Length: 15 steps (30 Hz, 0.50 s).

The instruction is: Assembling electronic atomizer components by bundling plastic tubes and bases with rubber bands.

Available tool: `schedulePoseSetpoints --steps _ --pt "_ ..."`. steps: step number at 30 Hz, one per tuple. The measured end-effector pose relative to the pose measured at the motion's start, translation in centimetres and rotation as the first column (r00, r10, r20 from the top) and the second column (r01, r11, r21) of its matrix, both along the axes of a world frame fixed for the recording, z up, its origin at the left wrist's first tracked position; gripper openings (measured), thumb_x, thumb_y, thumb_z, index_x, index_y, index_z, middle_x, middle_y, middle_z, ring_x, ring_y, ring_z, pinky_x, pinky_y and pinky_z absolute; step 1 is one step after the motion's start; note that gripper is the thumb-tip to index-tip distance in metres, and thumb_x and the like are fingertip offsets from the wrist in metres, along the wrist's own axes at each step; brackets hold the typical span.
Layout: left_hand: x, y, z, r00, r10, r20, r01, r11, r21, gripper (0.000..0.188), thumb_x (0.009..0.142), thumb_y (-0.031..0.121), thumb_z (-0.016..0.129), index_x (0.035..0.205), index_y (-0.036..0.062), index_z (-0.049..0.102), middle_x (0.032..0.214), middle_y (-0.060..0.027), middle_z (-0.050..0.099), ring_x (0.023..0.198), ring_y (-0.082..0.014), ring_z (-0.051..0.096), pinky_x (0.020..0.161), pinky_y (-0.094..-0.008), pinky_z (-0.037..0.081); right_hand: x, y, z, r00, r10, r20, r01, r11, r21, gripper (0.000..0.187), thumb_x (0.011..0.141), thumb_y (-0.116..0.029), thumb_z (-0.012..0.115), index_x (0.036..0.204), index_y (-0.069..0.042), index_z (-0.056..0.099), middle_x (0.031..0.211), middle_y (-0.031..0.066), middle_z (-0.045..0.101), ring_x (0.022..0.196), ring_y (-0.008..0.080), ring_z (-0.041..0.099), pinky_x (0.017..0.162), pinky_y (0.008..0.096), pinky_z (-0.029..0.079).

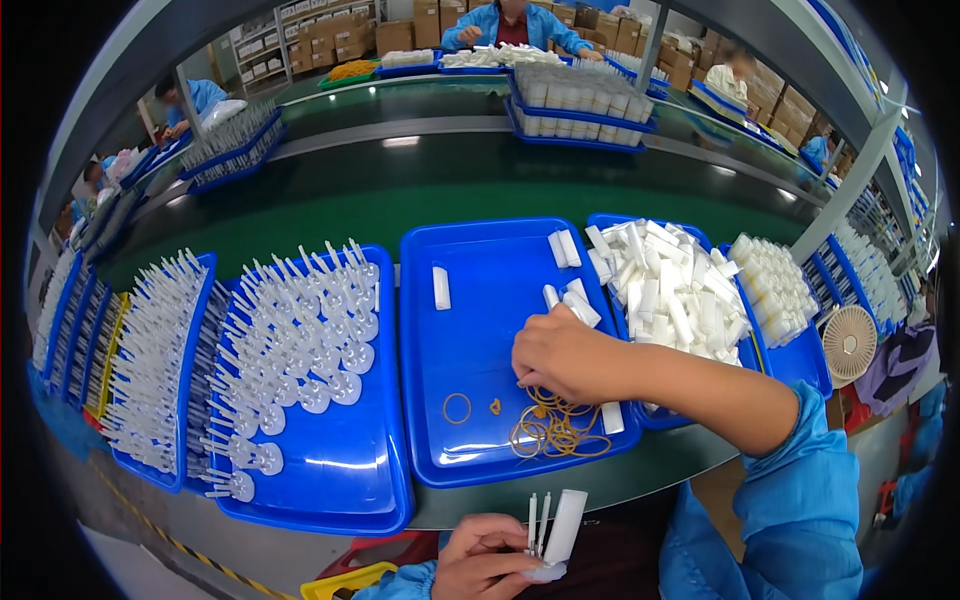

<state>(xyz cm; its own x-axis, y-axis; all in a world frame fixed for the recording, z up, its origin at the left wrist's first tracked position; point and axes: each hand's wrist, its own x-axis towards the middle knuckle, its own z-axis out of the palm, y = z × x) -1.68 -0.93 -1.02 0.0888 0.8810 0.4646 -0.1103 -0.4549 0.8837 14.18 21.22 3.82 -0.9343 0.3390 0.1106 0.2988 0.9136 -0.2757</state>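
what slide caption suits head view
Left hand holding a clear pronged plastic piece with a white rectangular block; right hand by tangled tan rubber bands.

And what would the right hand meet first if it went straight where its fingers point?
The right hand would probably meet the tangled rubber bands just below it first; depth is unclear, so they may already touch.

Loose, wrinkled bright blue sleeves (806, 500)
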Motion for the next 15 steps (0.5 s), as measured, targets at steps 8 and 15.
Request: schedulePoseSetpoints --steps 8,15 --pt "0.2 0.4 -0.2 0.999 -0.006 -0.036 0.007 0.999 0.039 0.015 0.069 -0.001 0.071 0.081 -0.0016 0.063 0.104 -0.0182 0.049 0.078 -0.0225 0.061 0.07 -0.0298 0.05 0.8 -1.8 -0.7 0.989 0.032 0.145 -0.038 0.999 0.033 0.011 0.076 -0.017 0.06 0.084 -0.009 0.059 0.071 0.0065 0.059 0.074 0.0229 0.057 0.072 0.0346 0.037" --pt "0.1 0.3 -0.3 1.0 -0.008 0.022 0.007 1.0 0.018 0.016 0.069 0.001 0.072 0.083 -0.0017 0.064 0.104 -0.0183 0.049 0.078 -0.0228 0.061 0.071 -0.0301 0.05 0.8 -1.9 2.6 0.999 0.017 -0.029 -0.016 0.998 0.056 0.004 0.069 -0.013 0.063 0.069 -0.009 0.063 0.065 0.0031 0.06 0.071 0.0197 0.058 0.068 0.0338 0.04"
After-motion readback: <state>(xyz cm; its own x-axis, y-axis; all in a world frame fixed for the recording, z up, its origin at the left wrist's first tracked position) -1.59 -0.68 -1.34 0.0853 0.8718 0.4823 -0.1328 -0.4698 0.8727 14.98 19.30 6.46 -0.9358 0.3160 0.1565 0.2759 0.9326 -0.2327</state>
